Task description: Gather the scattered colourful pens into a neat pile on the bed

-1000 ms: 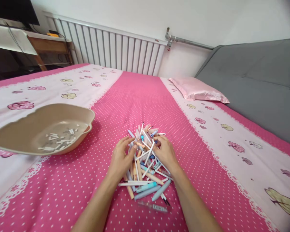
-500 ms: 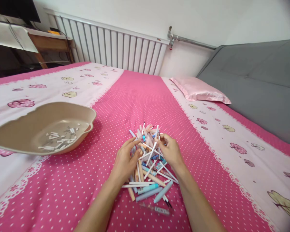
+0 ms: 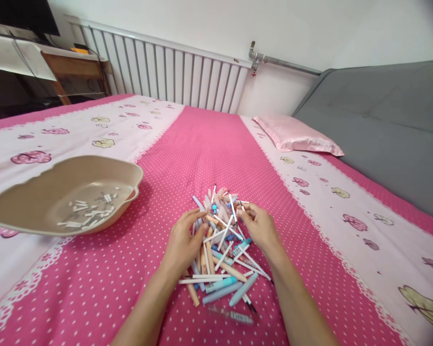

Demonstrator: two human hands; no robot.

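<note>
A heap of pens and thin white sticks (image 3: 223, 235) lies in front of me, several sticks with dark tips. At its left side is my left hand (image 3: 185, 238), thumb and fingers apart, fingertips touching the heap. My right hand (image 3: 258, 226) is at the upper right of the heap, with thumb and fingertips closed on a thin white stick (image 3: 242, 205), mostly hidden by the fingers. Near the front lie a light blue pen (image 3: 243, 290), a turquoise-ended pen (image 3: 221, 284) and a clear tube with a label (image 3: 231, 315).
A beige basin (image 3: 39, 192) on the left holds several short white pieces. Everything lies on a pink dotted bedspread (image 3: 209, 144). A pink pillow (image 3: 298, 134) rests by a grey headboard (image 3: 382, 115), and a white radiator (image 3: 166, 67) stands behind.
My right hand has moved slightly right, and white sticks around its fingertips have shifted. A few sticks at the right side of the heap lie differently. My left hand has barely moved.
</note>
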